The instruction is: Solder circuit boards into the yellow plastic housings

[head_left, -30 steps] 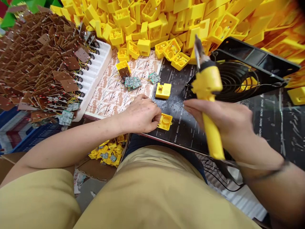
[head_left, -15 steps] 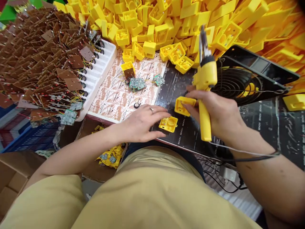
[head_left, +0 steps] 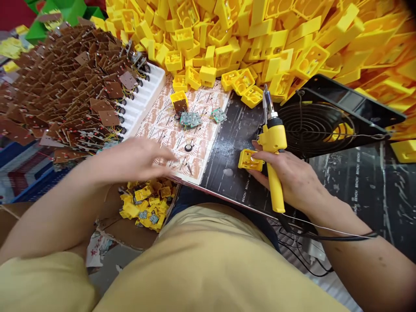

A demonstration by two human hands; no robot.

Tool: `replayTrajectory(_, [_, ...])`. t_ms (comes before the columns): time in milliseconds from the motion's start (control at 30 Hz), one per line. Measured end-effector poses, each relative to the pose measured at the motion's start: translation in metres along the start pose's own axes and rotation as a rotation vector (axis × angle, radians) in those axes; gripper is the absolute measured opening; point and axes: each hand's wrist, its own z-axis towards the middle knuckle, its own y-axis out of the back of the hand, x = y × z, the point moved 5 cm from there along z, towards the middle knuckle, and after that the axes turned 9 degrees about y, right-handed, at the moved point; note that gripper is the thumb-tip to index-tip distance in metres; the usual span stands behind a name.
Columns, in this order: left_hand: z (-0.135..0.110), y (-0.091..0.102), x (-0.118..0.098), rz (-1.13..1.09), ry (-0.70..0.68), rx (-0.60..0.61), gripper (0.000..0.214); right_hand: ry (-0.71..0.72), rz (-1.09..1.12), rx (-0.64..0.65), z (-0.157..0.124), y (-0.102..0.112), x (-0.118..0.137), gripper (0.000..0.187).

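My right hand (head_left: pixel 289 173) is closed round the handle of a yellow soldering gun (head_left: pixel 274 138), its metal tip pointing up and away from me. The thumb and fingers of that hand also pinch a small yellow plastic case (head_left: pixel 250 160), open side up. My left hand (head_left: pixel 139 158) hovers at the bench's front left edge, slightly blurred, fingers stretched and apart, with nothing visible in it. Close to its fingertips on the patterned sheet (head_left: pixel 156 125) lies a small round black part with wires (head_left: pixel 189 146). Beyond it are green circuit boards (head_left: pixel 191 119) and a yellow case holding a brown board (head_left: pixel 179 102).
Brown circuit boards (head_left: pixel 71 82) are heaped at left on a white foam tray (head_left: pixel 146 97). Yellow cases (head_left: pixel 224 39) pile up along the back. A black fan (head_left: pixel 312 125) stands at right. Below the front edge, a cardboard box holds yellow cases with boards (head_left: pixel 146 206). Cables (head_left: pixel 302 255) hang below.
My left hand has moved left, away from the black bench surface. The yellow case with a grille that lay beside it is gone from there. My right hand has lowered slightly with the soldering gun.
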Motion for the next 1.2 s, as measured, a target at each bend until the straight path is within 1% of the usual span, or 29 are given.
replayTrajectory(33, [0.017,-0.005,0.004,0.012,0.017,-0.015,0.058,-0.008,-0.008,-0.003,0.000,0.000,0.003,0.028])
replayTrajectory(67, [0.036,-0.014,0.009,0.024,0.035,-0.019,0.060,-0.017,-0.013,-0.004,0.000,0.000,0.006,0.029])
replayTrajectory(167, [0.095,-0.049,0.018,0.058,0.067,-0.042,0.067,-0.037,-0.004,0.000,-0.001,0.001,0.017,0.031])
replayTrajectory(233, [0.126,-0.068,0.023,0.096,0.123,-0.057,0.071,-0.050,0.011,-0.010,-0.003,0.002,0.023,0.031])
replayTrajectory(300, [0.144,-0.077,0.024,0.119,0.174,-0.082,0.060,-0.066,0.023,-0.030,-0.006,0.002,0.025,0.032])
replayTrajectory(400, [0.155,-0.079,0.018,0.098,0.201,-0.085,0.031,-0.085,0.034,-0.048,-0.009,-0.001,0.023,0.033])
replayTrajectory(500, [0.157,-0.080,0.010,0.018,0.189,-0.085,0.023,-0.090,0.039,-0.044,-0.009,-0.005,0.021,0.034])
replayTrajectory(600, [0.157,-0.077,0.006,-0.102,0.162,-0.130,0.020,-0.089,0.047,-0.043,-0.010,-0.005,0.020,0.034])
replayTrajectory(667, [0.154,-0.071,0.004,-0.235,0.153,-0.162,0.023,-0.090,0.046,-0.042,-0.011,-0.002,0.021,0.036])
replayTrajectory(733, [0.148,-0.058,0.002,-0.400,0.167,-0.178,0.029,-0.095,0.034,-0.047,-0.013,0.001,0.023,0.038])
replayTrajectory(767, [0.145,-0.052,0.000,-0.493,0.180,-0.160,0.031,-0.102,0.023,-0.053,-0.013,0.001,0.025,0.039])
replayTrajectory(800, [0.140,-0.046,-0.002,-0.592,0.188,-0.116,0.033,-0.111,0.008,-0.062,-0.013,0.002,0.026,0.040])
replayTrajectory(833, [0.136,-0.042,-0.006,-0.687,0.186,-0.047,0.034,-0.121,-0.008,-0.072,-0.013,0.001,0.028,0.040])
replayTrajectory(867, [0.130,-0.040,-0.012,-0.758,0.169,0.057,0.032,-0.129,-0.024,-0.080,-0.011,-0.001,0.030,0.039])
replayTrajectory(900, [0.123,-0.041,-0.020,-0.784,0.137,0.188,0.028,-0.130,-0.035,-0.085,-0.009,-0.003,0.032,0.038])
replayTrajectory(933, [0.115,-0.045,-0.028,-0.753,0.095,0.320,0.024,-0.124,-0.042,-0.089,-0.006,-0.006,0.035,0.036])
replayTrajectory(967, [0.106,-0.051,-0.036,-0.664,0.052,0.429,0.020,-0.112,-0.041,-0.088,-0.003,-0.008,0.037,0.036])
replayTrajectory(1000, [0.097,-0.057,-0.043,-0.530,0.016,0.496,0.017,-0.098,-0.037,-0.089,-0.001,-0.009,0.039,0.036])
replayTrajectory(1033, [0.089,-0.064,-0.048,-0.377,-0.010,0.512,0.016,-0.087,-0.030,-0.098,0.002,-0.008,0.041,0.037])
replayTrajectory(1067, [0.083,-0.069,-0.052,-0.231,-0.027,0.481,0.016,-0.090,-0.027,-0.121,0.003,-0.005,0.042,0.039])
replayTrajectory(1133, [0.074,-0.075,-0.060,-0.019,-0.043,0.359,0.017,-0.125,-0.034,-0.185,0.004,0.010,0.042,0.041])
replayTrajectory(1200, [0.069,-0.079,-0.066,0.078,-0.060,0.287,0.015,-0.161,-0.046,-0.221,0.002,0.028,0.043,0.030])
